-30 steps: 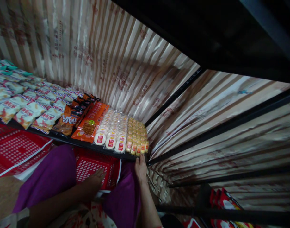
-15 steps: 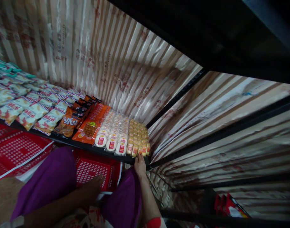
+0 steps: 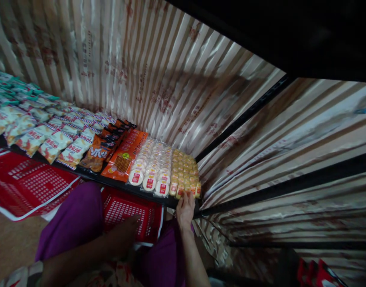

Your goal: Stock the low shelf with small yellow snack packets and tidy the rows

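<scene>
Yellow packets [image 3: 185, 169], small and closely ranked at the right end of the black shelf [image 3: 123, 184]; their red-orange labels are too small to read. White round packs [image 3: 149, 167] alongside bear red labels, likewise illegible. Your right hand [image 3: 185, 209] reaches the front row; whether its fingers grip cannot be told. Your left hand [image 3: 129, 229], near the red basket [image 3: 154, 221], is too dark to judge.

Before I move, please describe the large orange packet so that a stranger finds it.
On the black shelf along the striped wall, look left from the small yellow packets, past the round white snacks. There lies the orange packet; unlike its neighbours, it shows brown sticks and a yellow-green spot.
</scene>
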The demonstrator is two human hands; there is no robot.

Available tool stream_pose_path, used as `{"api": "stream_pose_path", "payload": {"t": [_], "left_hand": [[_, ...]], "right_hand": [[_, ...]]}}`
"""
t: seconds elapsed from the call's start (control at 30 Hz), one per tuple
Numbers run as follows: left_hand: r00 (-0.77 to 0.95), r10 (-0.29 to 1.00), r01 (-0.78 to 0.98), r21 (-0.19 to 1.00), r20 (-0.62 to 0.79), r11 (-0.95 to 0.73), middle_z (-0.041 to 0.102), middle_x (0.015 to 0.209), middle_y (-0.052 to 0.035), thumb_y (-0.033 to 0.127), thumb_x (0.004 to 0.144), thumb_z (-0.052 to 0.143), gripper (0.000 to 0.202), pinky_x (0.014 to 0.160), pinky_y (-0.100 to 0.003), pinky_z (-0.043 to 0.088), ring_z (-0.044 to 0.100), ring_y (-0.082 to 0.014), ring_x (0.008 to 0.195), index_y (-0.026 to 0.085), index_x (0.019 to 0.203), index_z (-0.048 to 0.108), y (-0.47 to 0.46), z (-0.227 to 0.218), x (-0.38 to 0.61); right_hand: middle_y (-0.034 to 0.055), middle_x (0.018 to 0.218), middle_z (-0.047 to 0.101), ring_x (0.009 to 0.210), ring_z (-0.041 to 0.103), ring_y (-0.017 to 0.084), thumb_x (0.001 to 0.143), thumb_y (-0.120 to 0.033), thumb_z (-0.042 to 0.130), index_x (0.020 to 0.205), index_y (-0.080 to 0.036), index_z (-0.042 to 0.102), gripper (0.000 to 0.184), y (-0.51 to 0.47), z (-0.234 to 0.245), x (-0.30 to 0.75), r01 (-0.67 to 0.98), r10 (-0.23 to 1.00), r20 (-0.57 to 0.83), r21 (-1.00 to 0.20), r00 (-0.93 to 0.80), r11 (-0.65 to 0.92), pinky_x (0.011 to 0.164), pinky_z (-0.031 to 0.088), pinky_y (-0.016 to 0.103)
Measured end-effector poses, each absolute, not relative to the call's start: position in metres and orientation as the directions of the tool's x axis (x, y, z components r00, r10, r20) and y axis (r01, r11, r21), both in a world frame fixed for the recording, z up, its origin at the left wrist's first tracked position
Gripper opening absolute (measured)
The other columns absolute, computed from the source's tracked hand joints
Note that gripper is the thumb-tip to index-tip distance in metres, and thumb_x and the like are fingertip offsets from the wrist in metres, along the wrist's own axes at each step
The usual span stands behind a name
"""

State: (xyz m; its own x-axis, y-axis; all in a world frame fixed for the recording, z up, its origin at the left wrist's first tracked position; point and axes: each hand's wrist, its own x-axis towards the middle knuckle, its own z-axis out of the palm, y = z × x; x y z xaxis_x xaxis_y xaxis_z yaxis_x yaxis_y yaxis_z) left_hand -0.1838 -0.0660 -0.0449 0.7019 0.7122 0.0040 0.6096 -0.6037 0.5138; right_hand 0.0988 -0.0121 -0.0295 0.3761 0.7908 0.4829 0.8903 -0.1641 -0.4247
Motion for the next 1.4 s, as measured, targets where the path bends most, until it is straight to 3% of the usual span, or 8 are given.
{"api": "stream_pose_path", "payload": {"t": [0.1, 0.23, 0.43, 0.6, 1.07, 1.2, 1.4], "left_hand": [[0.675, 0.724, 0.614, 0.436, 0.142, -0.658, 0.042, 0.144, -0.0127, -0.001, 0.077, 0.038, 0.051, 0.109, -0.04, 0.036, 0.033, -0.0224, 0.136, 0.011, 0.123, 0.055, -0.048, -0.032, -0.181], [0.589, 0.746, 0.666, 0.338, 0.311, -0.666, 0.038, 0.146, -0.014, 0.007, 0.085, 0.035, 0.045, 0.112, -0.049, 0.028, 0.02, -0.0265, 0.141, 0.008, 0.126, 0.054, -0.014, -0.017, -0.18], [0.584, 0.779, 0.726, 0.281, 0.227, -0.627, 0.034, 0.149, -0.0105, 0.017, 0.09, 0.039, 0.046, 0.113, -0.047, 0.025, 0.02, -0.0261, 0.141, 0.011, 0.134, 0.047, 0.022, -0.022, -0.187], [0.611, 0.765, 0.72, 0.259, 0.206, -0.644, 0.035, 0.148, -0.0127, 0.024, 0.092, 0.037, 0.046, 0.114, -0.042, 0.022, 0.024, -0.0254, 0.14, 0.008, 0.134, 0.046, 0.025, -0.022, -0.185], [0.712, 0.662, 0.628, 0.21, 0.234, -0.749, 0.035, 0.148, -0.0128, 0.022, 0.09, 0.038, 0.049, 0.113, -0.036, 0.02, 0.024, -0.0204, 0.14, 0.008, 0.137, 0.04, 0.042, -0.042, -0.17], [0.698, 0.642, 0.612, 0.202, 0.317, -0.765, 0.029, 0.151, -0.0143, 0.019, 0.087, 0.041, 0.053, 0.115, -0.04, 0.015, 0.016, -0.0218, 0.142, 0.007, 0.139, 0.037, 0.038, -0.035, -0.179], [0.524, 0.808, 0.761, 0.278, 0.27, -0.586, 0.021, 0.152, -0.0193, 0.018, 0.084, 0.043, 0.057, 0.114, -0.049, 0.016, 0.011, -0.0292, 0.143, 0.004, 0.139, 0.037, 0.031, -0.029, -0.201]], "right_hand": [[0.0172, 0.144, 0.039, 0.136, 0.031, 0.023, 0.091, -0.036, 0.026, 0.128, -0.006, 0.054, 0.055, -0.011, -0.023, 0.075, 0.907, 0.842, 0.459, -0.414, 0.285, -0.081, 0.11, 0.031, 0.041], [0.0124, 0.148, 0.036, 0.138, 0.029, 0.019, 0.093, -0.033, 0.027, 0.133, -0.01, 0.05, 0.051, -0.006, -0.022, 0.034, 0.91, 0.914, 0.375, -0.415, 0.156, 0.015, 0.11, 0.032, 0.036], [0.0163, 0.142, 0.043, 0.138, 0.029, 0.023, 0.092, -0.028, 0.028, 0.13, -0.006, 0.052, 0.05, 0.008, -0.039, 0.007, 0.917, 0.92, 0.373, -0.398, 0.123, 0.039, 0.11, 0.033, 0.041], [0.0164, 0.141, 0.044, 0.138, 0.027, 0.023, 0.094, -0.029, 0.026, 0.133, -0.006, 0.049, 0.051, 0.008, -0.044, 0.009, 0.921, 0.9, 0.418, -0.387, 0.125, 0.052, 0.11, 0.033, 0.042], [0.02, 0.146, 0.035, 0.139, 0.026, 0.026, 0.091, -0.027, 0.03, 0.135, -0.003, 0.045, 0.052, 0.01, -0.057, 0.003, 0.945, 0.862, 0.488, -0.325, 0.136, 0.035, 0.108, 0.035, 0.047], [0.0191, 0.149, 0.031, 0.142, 0.017, 0.027, 0.091, -0.027, 0.032, 0.135, -0.005, 0.045, 0.051, 0.005, -0.05, -0.006, 0.958, 0.84, 0.53, -0.283, 0.118, 0.044, 0.108, 0.034, 0.05], [0.0163, 0.149, 0.031, 0.141, 0.021, 0.023, 0.091, -0.02, 0.028, 0.139, -0.007, 0.04, 0.05, -0.001, -0.042, -0.033, 0.953, 0.868, 0.493, -0.289, 0.064, 0.094, 0.11, 0.032, 0.045]]}}
